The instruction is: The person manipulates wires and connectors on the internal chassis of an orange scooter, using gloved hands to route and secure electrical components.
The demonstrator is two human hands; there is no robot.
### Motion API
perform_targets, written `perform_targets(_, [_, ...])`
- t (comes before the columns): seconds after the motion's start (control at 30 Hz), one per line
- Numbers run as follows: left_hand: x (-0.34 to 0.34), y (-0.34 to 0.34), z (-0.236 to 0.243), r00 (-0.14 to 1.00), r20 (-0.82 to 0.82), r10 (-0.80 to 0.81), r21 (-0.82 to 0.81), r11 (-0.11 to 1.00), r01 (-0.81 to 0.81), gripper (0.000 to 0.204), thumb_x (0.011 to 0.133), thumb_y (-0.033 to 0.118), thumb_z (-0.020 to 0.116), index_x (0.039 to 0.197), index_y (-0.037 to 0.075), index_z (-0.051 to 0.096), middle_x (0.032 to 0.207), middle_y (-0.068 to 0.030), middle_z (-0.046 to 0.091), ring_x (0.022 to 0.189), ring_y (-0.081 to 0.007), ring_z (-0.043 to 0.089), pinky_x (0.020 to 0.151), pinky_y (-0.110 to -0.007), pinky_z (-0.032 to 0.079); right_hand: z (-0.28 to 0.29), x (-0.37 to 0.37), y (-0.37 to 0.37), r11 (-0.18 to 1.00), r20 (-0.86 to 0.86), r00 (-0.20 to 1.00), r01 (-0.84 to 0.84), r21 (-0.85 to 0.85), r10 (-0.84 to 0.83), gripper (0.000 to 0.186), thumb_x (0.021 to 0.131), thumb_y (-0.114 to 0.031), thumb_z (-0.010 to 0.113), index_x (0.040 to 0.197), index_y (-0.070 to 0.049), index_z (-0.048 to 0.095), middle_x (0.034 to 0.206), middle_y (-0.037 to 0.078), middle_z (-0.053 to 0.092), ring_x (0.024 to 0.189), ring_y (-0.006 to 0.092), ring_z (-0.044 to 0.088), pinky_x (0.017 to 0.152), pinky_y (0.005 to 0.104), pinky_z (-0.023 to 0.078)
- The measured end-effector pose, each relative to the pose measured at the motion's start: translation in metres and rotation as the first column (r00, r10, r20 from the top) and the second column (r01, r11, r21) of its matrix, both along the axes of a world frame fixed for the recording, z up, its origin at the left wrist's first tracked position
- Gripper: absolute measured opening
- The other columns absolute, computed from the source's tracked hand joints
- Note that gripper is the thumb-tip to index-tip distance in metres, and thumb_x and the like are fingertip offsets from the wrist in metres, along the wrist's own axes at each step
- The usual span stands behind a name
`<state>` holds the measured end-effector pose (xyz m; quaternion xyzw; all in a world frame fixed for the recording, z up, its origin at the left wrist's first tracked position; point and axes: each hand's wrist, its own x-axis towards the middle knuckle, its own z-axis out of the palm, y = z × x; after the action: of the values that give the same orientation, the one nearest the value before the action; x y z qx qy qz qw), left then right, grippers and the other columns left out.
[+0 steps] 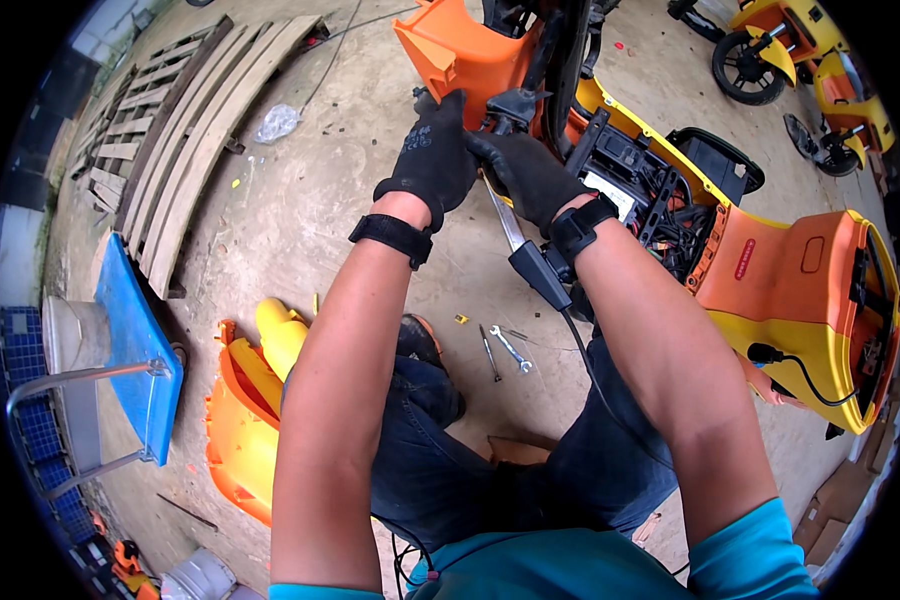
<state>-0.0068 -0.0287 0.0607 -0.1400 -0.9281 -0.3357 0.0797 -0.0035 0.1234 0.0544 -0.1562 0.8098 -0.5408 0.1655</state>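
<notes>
**Ana:** Bare concrete floor point(370, 200) fills the head view, dusty and scattered with small bits. What sits around the person?

**Ben:** At ten o'clock lie weathered wooden planks point(185, 120), with a crumpled clear plastic bag point(276, 123) just beside them. At nine o'clock stands a blue cart point(135, 350) with a metal frame. At seven o'clock, loose orange and yellow body panels point(245, 400) rest on the floor.

**Ana:** And the hands?

**Ben:** Both wear black gloves. The left hand point(432, 160) is curled shut around a black part point(513, 105) at the scooter's neck, near twelve o'clock. The right hand point(528, 175) touches it from the one o'clock side, fingers closed round a tool with a metal shaft point(503, 218) and a black handle point(538, 272). A black cable point(585, 365) runs down from that handle.

**Ana:** Where is the scooter itself?

**Ben:** The orange and yellow scooter point(800, 290) lies on its side from twelve to three o'clock, its cover off and a black tray of wires point(660, 200) exposed.

**Ana:** Anything between the knees?

**Ben:** Two small wrenches point(503, 350) lie on the concrete near the centre, just beside the person's dark shoe point(422, 340). More scooters point(780, 50) stand at one o'clock, well apart.
</notes>
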Motion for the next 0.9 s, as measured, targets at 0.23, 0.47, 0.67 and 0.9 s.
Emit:
perform_targets(0.23, [0.003, -0.003, -0.001, 1.000, -0.017, 0.000, 0.018, 1.000, 0.001, 0.064, 0.077, 0.005, 0.071, 0.134, -0.001, 0.044, 0.106, -0.0223, 0.060, 0.098, -0.0351, 0.060, 0.087, -0.040, 0.048, -0.007, -0.001, -0.002, 0.996, 0.063, 0.996, 0.066, -0.066, -0.062, 0.032, 0.091, -0.007, 0.054, 0.123, -0.010, 0.060, 0.084, 0.008, 0.062, 0.069, 0.0149, 0.054, 0.066, 0.0303, 0.044])
perform_targets(0.47, [0.016, -0.014, -0.006, 0.998, -0.034, -0.044, 0.052, 0.998, 0.046, 0.059, 0.079, 0.012, 0.074, 0.131, 0.002, 0.047, 0.090, -0.0141, 0.065, 0.081, -0.0239, 0.064, 0.076, -0.036, 0.051, -0.008, 0.002, -0.013, 0.915, 0.295, 0.907, 0.362, -0.179, -0.301, 0.026, 0.090, -0.028, 0.064, 0.098, -0.003, 0.068, 0.082, 0.005, 0.063, 0.071, 0.0116, 0.054, 0.066, 0.0281, 0.043])
perform_targets(0.67, [0.030, -0.032, 0.006, 0.795, 0.598, -0.099, 0.306, 0.946, -0.112, 0.030, 0.093, 0.024, 0.060, 0.107, -0.002, 0.057, 0.086, -0.0120, 0.067, 0.072, -0.0154, 0.065, 0.065, -0.030, 0.055, -0.009, 0.002, -0.010, 0.898, 0.352, 0.888, 0.385, -0.214, -0.297, 0.027, 0.087, -0.029, 0.069, 0.088, -0.002, 0.066, 0.080, 0.002, 0.061, 0.072, 0.0094, 0.054, 0.063, 0.0265, 0.041])
perform_targets(0.9, [0.027, -0.033, 0.001, 0.709, 0.657, -0.259, 0.555, 0.802, -0.222, 0.020, 0.095, 0.014, 0.054, 0.103, -0.003, 0.060, 0.092, -0.0127, 0.067, 0.078, -0.0166, 0.068, 0.072, -0.028, 0.057, -0.007, 0.000, -0.009, 0.953, 0.306, 0.923, 0.281, -0.115, -0.235, 0.016, 0.089, -0.021, 0.065, 0.096, -0.006, 0.065, 0.077, 0.003, 0.060, 0.070, 0.0116, 0.056, 0.064, 0.0276, 0.043])
